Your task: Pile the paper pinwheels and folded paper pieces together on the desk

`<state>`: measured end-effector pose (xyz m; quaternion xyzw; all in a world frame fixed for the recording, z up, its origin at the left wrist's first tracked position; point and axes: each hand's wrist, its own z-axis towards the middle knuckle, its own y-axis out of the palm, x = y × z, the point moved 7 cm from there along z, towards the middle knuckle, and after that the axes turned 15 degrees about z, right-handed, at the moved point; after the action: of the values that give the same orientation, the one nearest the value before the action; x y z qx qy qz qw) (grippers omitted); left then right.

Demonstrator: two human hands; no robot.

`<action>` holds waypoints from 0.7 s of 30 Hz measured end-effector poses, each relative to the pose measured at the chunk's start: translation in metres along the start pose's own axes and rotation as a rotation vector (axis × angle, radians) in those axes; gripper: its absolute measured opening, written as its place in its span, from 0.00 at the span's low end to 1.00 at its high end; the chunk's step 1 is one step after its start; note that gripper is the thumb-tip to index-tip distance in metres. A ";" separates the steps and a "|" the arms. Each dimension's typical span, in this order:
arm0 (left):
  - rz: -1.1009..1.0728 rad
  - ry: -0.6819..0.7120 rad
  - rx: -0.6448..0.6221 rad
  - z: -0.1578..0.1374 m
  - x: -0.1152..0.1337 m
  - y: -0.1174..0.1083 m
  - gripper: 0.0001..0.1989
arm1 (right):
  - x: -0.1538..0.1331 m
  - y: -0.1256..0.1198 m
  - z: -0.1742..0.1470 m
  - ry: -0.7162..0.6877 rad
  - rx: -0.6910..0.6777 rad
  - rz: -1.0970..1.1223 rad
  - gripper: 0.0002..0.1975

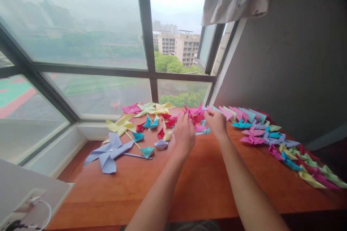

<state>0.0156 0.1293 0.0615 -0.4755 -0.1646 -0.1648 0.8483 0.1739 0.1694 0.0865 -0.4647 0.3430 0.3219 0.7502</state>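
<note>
Both of my hands reach to the far middle of a red-brown wooden table (200,184). My left hand (183,134) and my right hand (216,121) pinch at a pile of pink and red folded paper pieces (195,116) between them. The fingers of each hand are closed on that paper; which single piece is held cannot be made out. Small folded paper boats (161,144) in blue, red and lilac lie just left of my left hand.
Large paper pinwheels on sticks lie at the left: a lilac one (108,153), a yellow one (121,125), more behind. A long row of coloured folded pieces (282,148) runs along the right. Windows (81,36) stand behind; a white power strip (29,202) sits bottom left.
</note>
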 end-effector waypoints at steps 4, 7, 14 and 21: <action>0.054 -0.041 0.096 0.025 -0.065 -0.045 0.21 | -0.056 0.074 0.006 -0.107 -0.200 0.135 0.16; 0.091 -0.046 0.122 0.038 -0.116 -0.074 0.19 | -0.086 0.115 0.005 -0.163 -0.263 0.189 0.18; 0.109 -0.049 0.119 0.025 -0.176 -0.105 0.14 | -0.087 0.138 -0.009 -0.226 -0.301 0.244 0.19; 0.060 0.022 0.093 -0.012 -0.150 -0.095 0.12 | -0.005 0.056 -0.034 -0.160 -0.184 0.188 0.16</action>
<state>-0.1583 0.0907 0.0617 -0.4382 -0.1484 -0.1368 0.8759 0.1192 0.1578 0.0529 -0.4702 0.2933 0.4567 0.6959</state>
